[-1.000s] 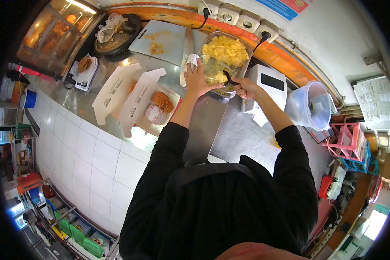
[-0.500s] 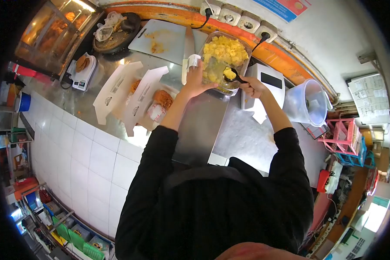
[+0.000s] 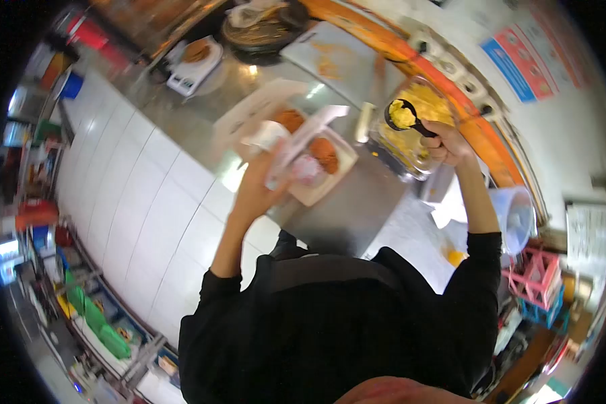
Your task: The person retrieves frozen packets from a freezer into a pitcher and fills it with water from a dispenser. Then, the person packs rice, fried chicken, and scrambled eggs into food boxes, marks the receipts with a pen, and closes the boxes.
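Head view: right hand (image 3: 447,144) clasps black scoop (image 3: 419,126), left hand (image 3: 256,180) curled round white item (image 3: 265,135).

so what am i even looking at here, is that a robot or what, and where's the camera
No robot: these are a person's own bare hands, below black sleeves. The camera is worn on the head, looking forward and down. The right hand holds a black scoop of yellow food over a clear tub. The left hand, blurred, appears to hold something white beside an open box containing a brown food piece and a wrapped bundle. Further along the metal counter are a scale and a cutting board.
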{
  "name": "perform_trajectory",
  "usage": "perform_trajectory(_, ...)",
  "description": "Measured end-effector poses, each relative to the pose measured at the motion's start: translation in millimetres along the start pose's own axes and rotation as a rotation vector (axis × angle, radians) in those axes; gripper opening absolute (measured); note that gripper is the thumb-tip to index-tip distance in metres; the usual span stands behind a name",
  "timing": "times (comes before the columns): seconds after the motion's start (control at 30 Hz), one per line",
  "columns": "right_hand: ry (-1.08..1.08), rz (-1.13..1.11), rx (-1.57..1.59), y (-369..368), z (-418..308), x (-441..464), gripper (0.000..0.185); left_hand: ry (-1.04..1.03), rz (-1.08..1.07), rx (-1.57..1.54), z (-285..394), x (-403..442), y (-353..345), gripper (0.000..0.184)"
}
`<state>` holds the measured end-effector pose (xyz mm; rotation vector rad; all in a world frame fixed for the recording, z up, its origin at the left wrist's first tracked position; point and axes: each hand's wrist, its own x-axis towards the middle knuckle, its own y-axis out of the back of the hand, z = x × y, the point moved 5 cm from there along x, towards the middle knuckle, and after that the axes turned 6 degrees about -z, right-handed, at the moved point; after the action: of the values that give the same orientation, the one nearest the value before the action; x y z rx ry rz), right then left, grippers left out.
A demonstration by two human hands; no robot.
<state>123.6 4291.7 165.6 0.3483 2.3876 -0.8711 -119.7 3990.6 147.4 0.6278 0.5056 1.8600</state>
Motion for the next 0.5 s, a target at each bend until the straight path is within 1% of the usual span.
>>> perform_trajectory(0.07, -0.063, -0.024, -0.097, -48.8, -24.2, 35.6, 0.033, -0.011, -0.113, -0.114, -22.0, -21.2, -24.8, 0.065)
perform_trajectory(0.1, -0.079, -0.115, -0.147, -68.2, -30.5, 59.4, 0.029, -0.041, -0.124, -0.159, -10.6, -24.6, -29.9, 0.061)
perform_trajectory(0.13, -0.095, -0.199, -0.192, -85.6, -35.4, 82.4, 0.025, -0.137, -0.138, -0.039, 0.7, -27.3, -33.1, 0.067)
perform_trajectory(0.17, -0.108, -0.278, -0.232, -102.0, -38.7, 104.0, 0.021, -0.165, -0.153, -0.021, 2.9, -30.8, -39.6, 0.067)
perform_trajectory(0.2, -0.159, -0.269, -0.249, -115.3, -38.2, 126.6, 0.021, -0.197, -0.172, -0.006, 3.1, -35.1, -48.2, 0.067)
perform_trajectory(0.27, -0.249, -0.364, -0.45, -146.0, -31.7, 175.1, 0.023, -0.241, -0.185, 0.023, 1.3, -40.4, -58.3, 0.068)
perform_trajectory(0.33, -0.368, -0.317, -0.543, -159.8, -10.8, 219.6, 0.026, -0.258, -0.175, 0.053, -1.9, -45.2, -62.8, 0.068)
perform_trajectory(0.43, -0.431, -0.246, -0.798, -163.1, 31.3, 273.1, 0.036, -0.211, -0.301, -0.004, -13.5, -48.9, -70.6, 0.066)
perform_trajectory(0.5, 0.497, -0.29, -1.38, -156.5, 64.2, 308.0, 0.043, -0.224, -0.259, -0.016, -14.1, -48.8, -66.9, 0.065)
